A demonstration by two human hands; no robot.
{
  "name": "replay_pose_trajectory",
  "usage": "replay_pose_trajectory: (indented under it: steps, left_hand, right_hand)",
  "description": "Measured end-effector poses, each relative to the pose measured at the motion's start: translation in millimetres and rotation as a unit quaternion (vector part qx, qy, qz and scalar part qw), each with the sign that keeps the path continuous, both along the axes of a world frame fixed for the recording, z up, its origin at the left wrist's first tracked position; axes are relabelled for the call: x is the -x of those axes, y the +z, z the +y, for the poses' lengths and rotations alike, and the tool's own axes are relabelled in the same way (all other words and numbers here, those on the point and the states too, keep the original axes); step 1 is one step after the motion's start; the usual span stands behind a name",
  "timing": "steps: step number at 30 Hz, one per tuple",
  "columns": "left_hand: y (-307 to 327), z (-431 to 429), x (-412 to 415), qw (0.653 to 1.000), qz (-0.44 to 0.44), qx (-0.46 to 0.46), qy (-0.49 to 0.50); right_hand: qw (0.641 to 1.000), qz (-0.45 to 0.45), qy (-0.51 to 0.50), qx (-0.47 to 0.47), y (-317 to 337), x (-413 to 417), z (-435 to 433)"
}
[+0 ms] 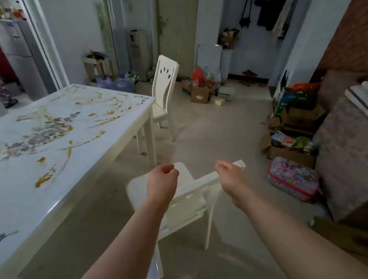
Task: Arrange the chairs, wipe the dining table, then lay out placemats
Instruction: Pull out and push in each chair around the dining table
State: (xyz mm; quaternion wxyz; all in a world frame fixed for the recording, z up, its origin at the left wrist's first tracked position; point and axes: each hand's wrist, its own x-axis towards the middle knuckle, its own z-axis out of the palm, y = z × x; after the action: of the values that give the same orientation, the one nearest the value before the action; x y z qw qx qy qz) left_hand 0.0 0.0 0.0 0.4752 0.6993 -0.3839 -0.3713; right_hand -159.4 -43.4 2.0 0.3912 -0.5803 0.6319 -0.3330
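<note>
A white dining chair point(186, 207) stands just below me, blurred, a short way off the near right side of the dining table point(53, 174). My left hand point(162, 180) is curled over the left end of its top rail. At the rail's right end, my right hand point(229, 173) is closed on it. The white table top has a gold and grey flower pattern and nothing lies on it. A second white chair point(165, 85) stands at the table's far right corner, its seat partly under the table.
Cardboard boxes point(290, 133) and a pink case point(293, 179) lie on the floor to the right, beside a purple-grey sofa point(355, 156). More boxes and bags point(202, 88) sit by the far wall. Open tiled floor point(218, 131) lies between the table and the sofa.
</note>
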Motion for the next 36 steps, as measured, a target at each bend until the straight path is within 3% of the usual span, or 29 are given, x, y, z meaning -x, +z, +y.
replay_pose_trajectory:
  steps: [6, 11, 16, 20, 26, 36]
  left_hand:
    - [-32, -40, 0, 0.989, -0.084, -0.081, -0.089]
    - [-64, -60, -2, 0.964, -0.160, -0.151, -0.151]
    - [-85, -71, 5, 0.932, -0.238, -0.185, -0.201]
    - [-97, -77, 14, 0.877, -0.373, -0.204, -0.224]
    - [-112, -81, 20, 0.811, -0.504, -0.229, -0.189]
    - [-116, -80, 28, 0.784, -0.548, -0.260, -0.132]
  right_hand:
    - [0.988, 0.124, 0.092, -0.026, -25, -5, -47]
    - [0.955, 0.239, 0.177, -0.024, -41, 5, -74]
    - [0.880, 0.374, 0.290, 0.038, -57, 21, -95]
    - [0.800, 0.461, 0.360, 0.132, -81, 33, -119]
    - [0.731, 0.469, 0.447, 0.213, -116, 46, -154]
    - [0.692, 0.431, 0.505, 0.283, -124, 53, -177]
